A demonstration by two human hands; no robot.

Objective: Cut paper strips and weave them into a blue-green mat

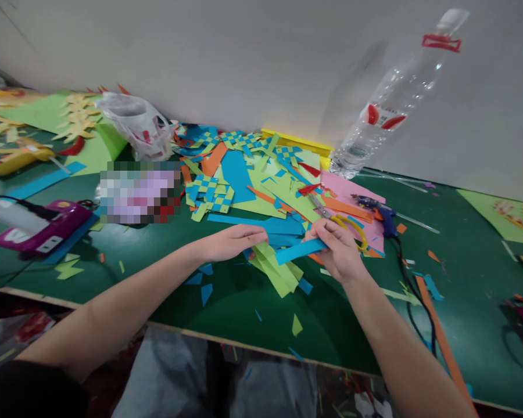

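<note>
My left hand (237, 241) is closed, with its thumb and fingers pinching light green paper strips (276, 270) that fan out downward over the table's near part. Between the thumb and fingers of my right hand (337, 247) is a blue paper strip (300, 251), its free end pointing left across the green strips. Flat blue strips (283, 226) lie just behind both hands. Yellow-handled scissors (356, 231) rest right behind my right hand. Woven blue-and-green paper pieces (209, 194) are heaped farther back with loose green and orange scraps.
A plastic bottle (392, 98) stands at the wall. To the right lies a blue glue gun (386, 220) with a black cord; a purple power strip (47, 229) and a yellow glue gun (20, 155) are at left. A white plastic bag (135, 125) sits behind a blurred-out object.
</note>
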